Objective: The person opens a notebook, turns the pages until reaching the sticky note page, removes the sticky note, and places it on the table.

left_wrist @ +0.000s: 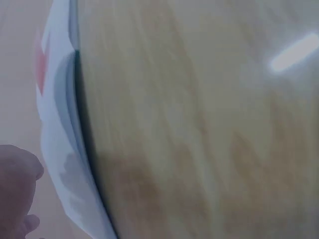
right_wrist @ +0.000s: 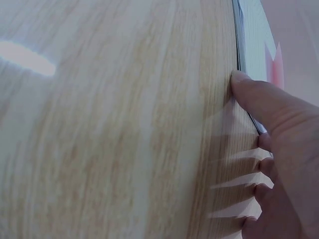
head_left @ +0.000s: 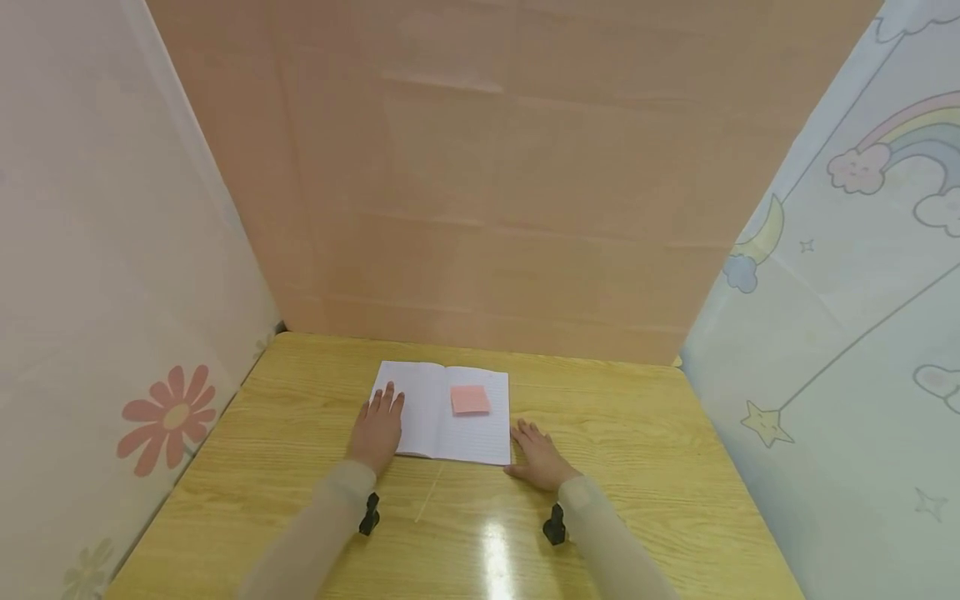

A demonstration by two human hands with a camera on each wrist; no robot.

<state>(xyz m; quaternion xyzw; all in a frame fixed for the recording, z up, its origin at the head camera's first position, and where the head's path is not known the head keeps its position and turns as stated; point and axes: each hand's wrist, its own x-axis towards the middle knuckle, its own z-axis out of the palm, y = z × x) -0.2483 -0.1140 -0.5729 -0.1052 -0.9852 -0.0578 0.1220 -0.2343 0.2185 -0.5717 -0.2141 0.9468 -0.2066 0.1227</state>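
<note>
Notebook (head_left: 475, 439) under left hand (head_left: 377, 429): smooth, matt paper. Table (head_left: 637, 442) by right hand (head_left: 538, 460): glossy, wood-grained. Sticky note (head_left: 470, 400) between hands: matt paper.

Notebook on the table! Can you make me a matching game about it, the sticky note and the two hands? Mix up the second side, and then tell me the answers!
Things:
1. Sticky note
2. Left hand
3. Notebook
4. Right hand

Where or how:
A. Spread open, with both pages showing
B. Beside the outer edge of the right page, with its thumb near the bottom corner
C. Pink, lying on the lined right page
D. Fingers over the left page

Right pairs: 1-C, 2-D, 3-A, 4-B.
</note>
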